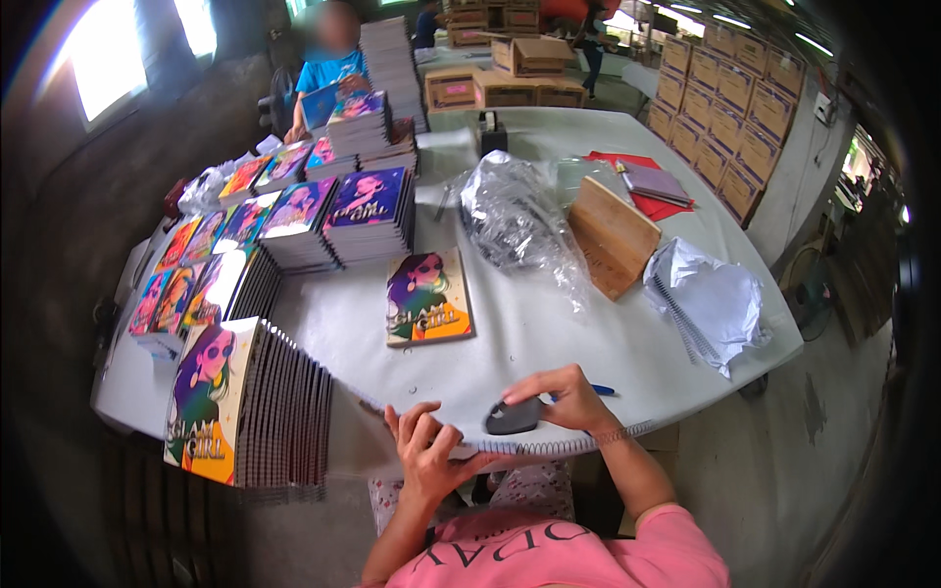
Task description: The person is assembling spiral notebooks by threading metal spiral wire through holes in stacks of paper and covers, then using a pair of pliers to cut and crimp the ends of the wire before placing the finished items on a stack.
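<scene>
You're mid-binding at the table's [549, 323] near edge: your left hand [428, 453] fingers clamp the white spiral-wired notebook [549, 446], your right hand [567, 397] closes on a dark oval tool [513, 417]. Next, likely work along the coil.

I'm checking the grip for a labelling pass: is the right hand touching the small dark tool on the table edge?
Touching. The head view shows the right hand cupped over the dark tool, fingers resting on its top.
</scene>
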Motion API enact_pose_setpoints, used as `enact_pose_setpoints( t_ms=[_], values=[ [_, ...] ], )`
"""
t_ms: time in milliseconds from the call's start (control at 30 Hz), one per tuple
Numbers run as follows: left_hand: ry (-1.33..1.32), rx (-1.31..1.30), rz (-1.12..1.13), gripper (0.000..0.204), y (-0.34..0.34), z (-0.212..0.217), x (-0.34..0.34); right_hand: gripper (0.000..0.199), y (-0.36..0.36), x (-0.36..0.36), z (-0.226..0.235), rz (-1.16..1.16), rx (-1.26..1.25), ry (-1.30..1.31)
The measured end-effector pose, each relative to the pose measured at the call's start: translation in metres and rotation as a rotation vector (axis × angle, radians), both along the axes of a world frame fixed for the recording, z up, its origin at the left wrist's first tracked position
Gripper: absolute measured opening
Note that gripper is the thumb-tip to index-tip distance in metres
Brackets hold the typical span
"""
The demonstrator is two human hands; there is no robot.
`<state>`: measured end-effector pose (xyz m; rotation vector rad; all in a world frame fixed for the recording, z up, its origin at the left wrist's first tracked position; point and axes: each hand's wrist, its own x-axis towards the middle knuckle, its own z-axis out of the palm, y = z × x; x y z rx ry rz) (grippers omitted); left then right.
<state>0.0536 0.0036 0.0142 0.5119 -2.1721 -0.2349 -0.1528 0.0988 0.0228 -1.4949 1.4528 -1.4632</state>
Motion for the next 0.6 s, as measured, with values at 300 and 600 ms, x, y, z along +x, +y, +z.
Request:
enact_pose_setpoints(
  t_ms=[300, 600],
  values=[
    [0.015, 0.061, 0.05, 0.057, -0.002, 0.001, 0.001, 0.035, -0.007, 0.019, 0.037, 0.553, -0.371, -0.354],
    [0.052, 0.085, -0.026, 0.087, -0.003, -0.009, 0.003, 0.032, -0.018, 0.012, 0.023, 0.243, -0.12, 0.033]
  ],
)
